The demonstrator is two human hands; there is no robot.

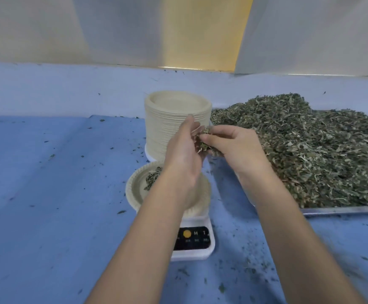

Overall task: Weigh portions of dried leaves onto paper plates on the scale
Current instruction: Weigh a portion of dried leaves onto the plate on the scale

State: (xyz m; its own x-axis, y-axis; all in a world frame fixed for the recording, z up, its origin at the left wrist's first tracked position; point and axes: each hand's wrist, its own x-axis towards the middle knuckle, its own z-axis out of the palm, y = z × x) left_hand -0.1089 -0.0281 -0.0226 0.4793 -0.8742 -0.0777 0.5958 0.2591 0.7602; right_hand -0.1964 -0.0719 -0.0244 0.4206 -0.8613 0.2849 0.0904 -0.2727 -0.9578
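Right now I hold a clump (pixel 205 142) of dried leaves between both hands, above the far side of the plate (pixel 134 190) on the scale (pixel 193 252). My right hand (pixel 233 147) pinches it and my left hand (pixel 183 155) curls round its other side, I'd say so bits can be teased off onto the few leaves already lying there. The pile (pixel 310 150) in its tray (pixel 332 209) sits just right of the scale and the stack (pixel 174 116) of spare plates just behind it, both handy for refills.

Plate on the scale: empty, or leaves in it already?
Partly filled. A small pile of leaves lies on the plate; the left arm hides the rest, so how much cannot be told.
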